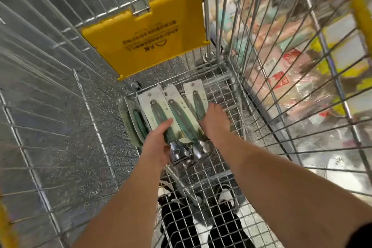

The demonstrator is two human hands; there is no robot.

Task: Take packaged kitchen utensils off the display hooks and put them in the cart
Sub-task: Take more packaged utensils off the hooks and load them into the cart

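Cart (pixel 227 94): wire basket; carded green-handled utensil packs (pixel 177 112) fanned on its floor at 12 o'clock.
Left hand (pixel 156 145): thumb and fingers pinching the packs' lower ends.
Right hand (pixel 214 122): fingers straight, pressing the rightmost pack (pixel 194 94).
Yellow flap (pixel 144 34): hanging on the far wall.

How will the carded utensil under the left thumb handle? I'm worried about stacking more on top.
The utensil pack probably flexes at its thin card end. The metal head at the bottom likely makes it bottom-heavy, so it may tip from the left hand. Lying flat on the cart floor, it shouldn't roll.
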